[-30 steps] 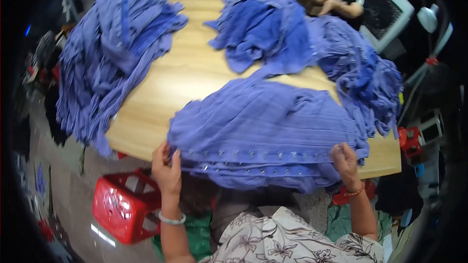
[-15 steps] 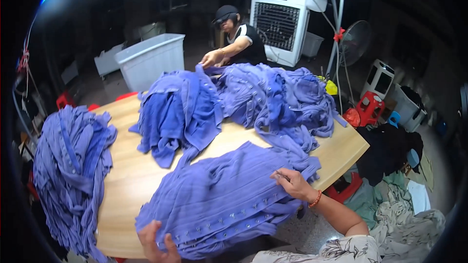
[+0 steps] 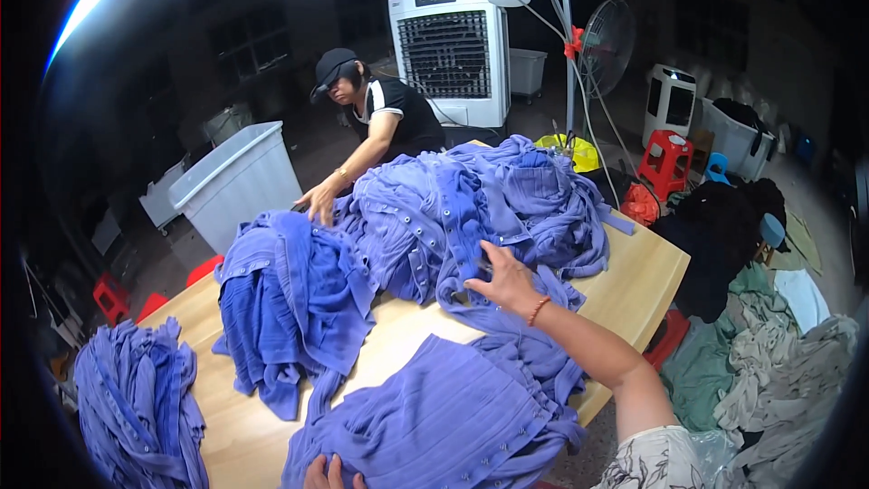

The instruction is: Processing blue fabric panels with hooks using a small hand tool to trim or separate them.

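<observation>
A purple ribbed garment (image 3: 434,407) with a row of metal snaps lies spread at the table's near edge. My left hand (image 3: 333,474) rests on its lower left edge, fingers slightly apart, mostly cut off by the frame. My right hand (image 3: 509,284) is raised over the purple cloth beyond the garment, thumb and fingers spread; whether something small sits between them I cannot make out. Ahead of it is a large heap of purple garments (image 3: 407,222). A second purple pile (image 3: 294,294) stands left of that, and another purple pile (image 3: 136,403) lies at the far left.
Across the wooden table (image 3: 244,435), a co-worker (image 3: 389,118) reaches a hand to the middle pile. Behind are a white bin (image 3: 240,186), an air cooler (image 3: 453,59) and a fan (image 3: 608,47). On the right are a red stool (image 3: 665,163) and heaped cloth (image 3: 787,380).
My right hand has left the garment's right end and moved up toward the heap, its fingers spreading. The view has shifted. The co-worker's hand has let go of the lifted cloth.
</observation>
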Demonstrator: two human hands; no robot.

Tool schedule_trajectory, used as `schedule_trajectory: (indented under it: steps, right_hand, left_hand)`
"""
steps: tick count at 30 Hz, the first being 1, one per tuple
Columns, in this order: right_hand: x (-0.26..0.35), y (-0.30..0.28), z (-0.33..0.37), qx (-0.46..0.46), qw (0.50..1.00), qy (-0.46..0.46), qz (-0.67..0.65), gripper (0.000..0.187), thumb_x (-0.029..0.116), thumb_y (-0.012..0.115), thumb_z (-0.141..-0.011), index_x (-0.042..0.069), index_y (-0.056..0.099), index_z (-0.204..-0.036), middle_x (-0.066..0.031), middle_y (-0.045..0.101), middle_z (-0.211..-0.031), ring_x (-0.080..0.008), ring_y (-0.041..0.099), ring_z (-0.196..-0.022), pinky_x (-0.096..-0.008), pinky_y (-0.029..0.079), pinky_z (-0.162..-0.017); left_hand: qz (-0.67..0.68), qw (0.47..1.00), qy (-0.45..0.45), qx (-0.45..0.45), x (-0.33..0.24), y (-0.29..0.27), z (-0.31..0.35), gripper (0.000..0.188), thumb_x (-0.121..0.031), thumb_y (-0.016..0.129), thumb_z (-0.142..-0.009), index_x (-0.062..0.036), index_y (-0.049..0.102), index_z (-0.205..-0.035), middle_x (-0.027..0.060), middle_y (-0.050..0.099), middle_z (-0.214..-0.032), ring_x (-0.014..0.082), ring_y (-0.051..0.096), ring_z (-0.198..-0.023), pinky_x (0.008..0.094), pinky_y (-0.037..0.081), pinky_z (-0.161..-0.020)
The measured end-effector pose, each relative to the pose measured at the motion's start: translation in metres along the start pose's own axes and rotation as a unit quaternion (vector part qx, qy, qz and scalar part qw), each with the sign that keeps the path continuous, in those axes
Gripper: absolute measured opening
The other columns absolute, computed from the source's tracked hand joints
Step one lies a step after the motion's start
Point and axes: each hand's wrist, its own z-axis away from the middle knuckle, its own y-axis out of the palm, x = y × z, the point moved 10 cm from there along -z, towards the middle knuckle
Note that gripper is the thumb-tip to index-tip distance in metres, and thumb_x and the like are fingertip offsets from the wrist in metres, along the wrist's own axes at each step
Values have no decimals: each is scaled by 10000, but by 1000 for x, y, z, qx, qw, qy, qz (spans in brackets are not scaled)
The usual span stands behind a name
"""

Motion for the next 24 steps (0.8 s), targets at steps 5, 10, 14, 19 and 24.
schedule_trajectory:
  steps: [5,10,14,19,24]
  right_hand:
    - [-16,42,-27,16,994,15,103,815,245,763,-834,110,343,-1520,-210,551,-1237,-435,674,-959,-516,550,-836]
    - [-51,-1,-56,-25,999,34,-25,326,269,613,-943,115,693,-1219,-202,712,-1129,-403,674,-1048,-475,546,-877]
    - [-65,-73,-70,-84,994,1,-75,218,249,611,-933,46,669,-879,-258,640,-852,-467,634,-840,-506,468,-652]
    - [-89,-76,-42,39,999,17,-12,359,414,673,-901,58,682,-852,-217,686,-835,-437,660,-824,-489,507,-690]
    - [-119,-14,43,150,987,-14,56,493,414,769,-817,78,704,-1172,-174,708,-999,-383,680,-949,-464,536,-862]
  left_hand:
    - [12,1000,-7,16,2,-1,-2,511,-176,735,-851,-55,615,-1333,219,585,-1331,399,533,-1234,512,355,-1076]
    - [9,999,-19,24,0,1,-11,512,-166,730,-849,-49,620,-1335,224,582,-1345,408,536,-1236,507,370,-1072]
    - [0,999,-18,36,-5,5,-14,488,-186,723,-866,-62,633,-1330,227,587,-1345,415,542,-1231,517,379,-1072]
    - [-5,1000,-2,-2,-4,0,-13,454,-189,717,-877,-44,650,-1302,233,591,-1332,416,552,-1219,512,394,-1059]
    - [10,1000,-7,7,12,11,-3,465,-161,666,-856,-4,600,-1288,243,553,-1347,416,503,-1242,507,347,-1080]
